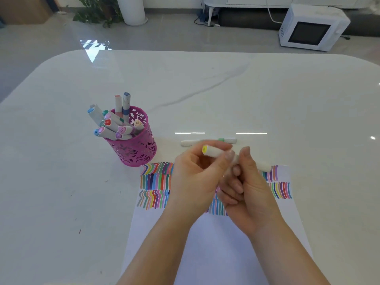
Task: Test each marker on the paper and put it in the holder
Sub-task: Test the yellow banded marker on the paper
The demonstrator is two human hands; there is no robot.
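Both forearms reach in from below and meet over the paper (216,249). The left hand (196,175) curls its grip round the yellow-capped marker (213,152); the right hand (249,190) pinches its middle. The marker is held tilted above the paper, right of the holder (139,150). A second marker (190,142) lies on the desk (226,89) beyond.

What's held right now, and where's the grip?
One yellow-capped marker, in both hands: left hand pinches near its capped end, right hand grips mid-barrel.
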